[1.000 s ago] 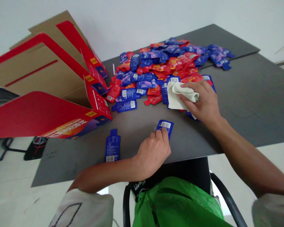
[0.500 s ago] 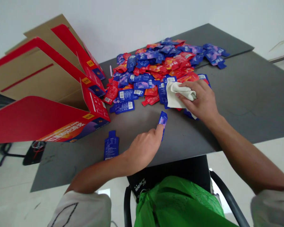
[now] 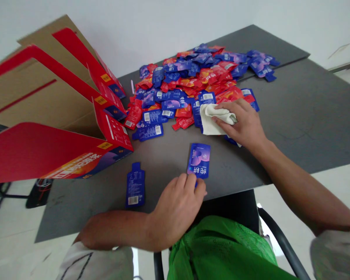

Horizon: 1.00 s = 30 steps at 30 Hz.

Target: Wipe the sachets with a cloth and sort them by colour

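Observation:
My left hand (image 3: 181,202) is closed on the lower end of a blue pouch (image 3: 199,157), near the table's front edge. The pouch's printed purple face is turned up. A folded white cloth (image 3: 214,122) is gripped in my right hand (image 3: 245,122), pressed down at the near right side of the pouch pile (image 3: 192,79). Red and blue pouches make up that pile, and some lie partly under the cloth. Another blue pouch (image 3: 135,186) lies alone to the left of my left hand, its barcode side up.
Red open cartons (image 3: 72,155) with brown insides stand at the left of the grey table (image 3: 294,116). A small pale stick (image 3: 132,86) lies between them and the pile. Green cloth (image 3: 221,249) covers my lap, and a chair armrest (image 3: 280,237) is below right.
My left hand has drawn back toward the table's front edge. The pouch in it has turned from edge-on to showing its broad face. My right hand with the cloth has barely shifted.

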Each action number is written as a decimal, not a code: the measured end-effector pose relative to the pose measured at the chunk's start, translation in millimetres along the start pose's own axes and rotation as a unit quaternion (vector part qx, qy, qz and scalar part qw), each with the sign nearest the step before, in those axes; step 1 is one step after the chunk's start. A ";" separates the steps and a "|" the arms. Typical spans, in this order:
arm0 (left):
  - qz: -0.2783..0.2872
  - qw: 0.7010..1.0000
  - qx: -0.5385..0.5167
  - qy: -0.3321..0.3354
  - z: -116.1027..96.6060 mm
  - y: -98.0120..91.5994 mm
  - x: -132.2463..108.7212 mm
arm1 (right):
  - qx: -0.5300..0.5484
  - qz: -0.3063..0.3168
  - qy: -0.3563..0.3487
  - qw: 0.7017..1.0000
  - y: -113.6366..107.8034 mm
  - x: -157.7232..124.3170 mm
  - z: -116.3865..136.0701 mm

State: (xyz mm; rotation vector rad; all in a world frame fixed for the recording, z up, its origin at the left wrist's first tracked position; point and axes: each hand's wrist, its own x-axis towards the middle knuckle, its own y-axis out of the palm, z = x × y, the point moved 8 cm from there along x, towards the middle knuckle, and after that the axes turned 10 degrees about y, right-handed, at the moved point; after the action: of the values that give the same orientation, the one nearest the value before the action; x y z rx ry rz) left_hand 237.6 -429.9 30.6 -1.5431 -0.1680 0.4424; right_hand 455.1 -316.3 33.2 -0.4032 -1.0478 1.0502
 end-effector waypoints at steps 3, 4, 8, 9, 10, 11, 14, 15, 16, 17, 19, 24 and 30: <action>-0.059 0.997 0.036 0.035 -27.6 2.8 -13.7 | 0.011 0.003 -0.007 1.000 0.5 0.0 1.4; -0.063 0.996 0.047 0.040 -33.4 6.9 -16.6 | 0.017 0.005 -0.011 1.000 -0.3 0.3 3.4; -0.052 0.992 0.094 0.062 -45.2 24.0 -19.3 | 0.043 0.027 -0.027 0.998 -7.1 -1.8 24.0; -0.048 0.991 0.107 0.062 -45.5 26.6 -18.6 | 0.049 0.039 -0.033 0.998 -8.1 -5.1 32.8; -0.045 0.990 0.118 0.061 -45.4 28.2 -17.5 | 0.055 0.057 -0.043 0.996 -7.4 -10.4 42.9; -0.043 0.989 0.126 0.062 -45.4 29.0 -16.4 | 0.061 0.083 -0.059 0.993 -4.6 -18.0 54.0; -0.047 0.988 0.127 0.068 -45.4 27.3 -12.4 | 0.065 0.193 -0.141 0.969 14.7 -53.5 86.9; -0.049 0.989 0.123 0.069 -45.0 26.3 -11.0 | 0.057 0.225 -0.172 0.957 22.4 -66.7 94.3; -0.049 0.989 0.118 0.069 -44.4 25.6 -9.8 | 0.047 0.249 -0.198 0.947 29.5 -77.9 98.3; -0.049 0.990 0.113 0.069 -43.7 25.3 -8.6 | 0.035 0.262 -0.215 0.940 35.9 -85.5 98.9; -0.050 0.990 0.109 0.070 -42.7 25.3 -7.1 | 0.009 0.264 -0.221 0.939 46.4 -87.1 91.3; -0.052 0.988 0.118 0.082 -44.4 29.5 -6.9 | -0.068 0.222 -0.186 0.955 60.2 -35.5 58.1; -0.040 0.989 0.119 0.084 -45.1 30.1 -7.3 | -0.090 0.107 -0.124 0.982 18.8 -6.2 66.7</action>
State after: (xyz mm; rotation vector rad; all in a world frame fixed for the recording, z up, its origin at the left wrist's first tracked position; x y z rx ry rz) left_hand 242.9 -475.4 0.6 -1.3259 -0.0442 0.2579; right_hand 387.9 -325.0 49.0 -0.5511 -1.3512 1.2231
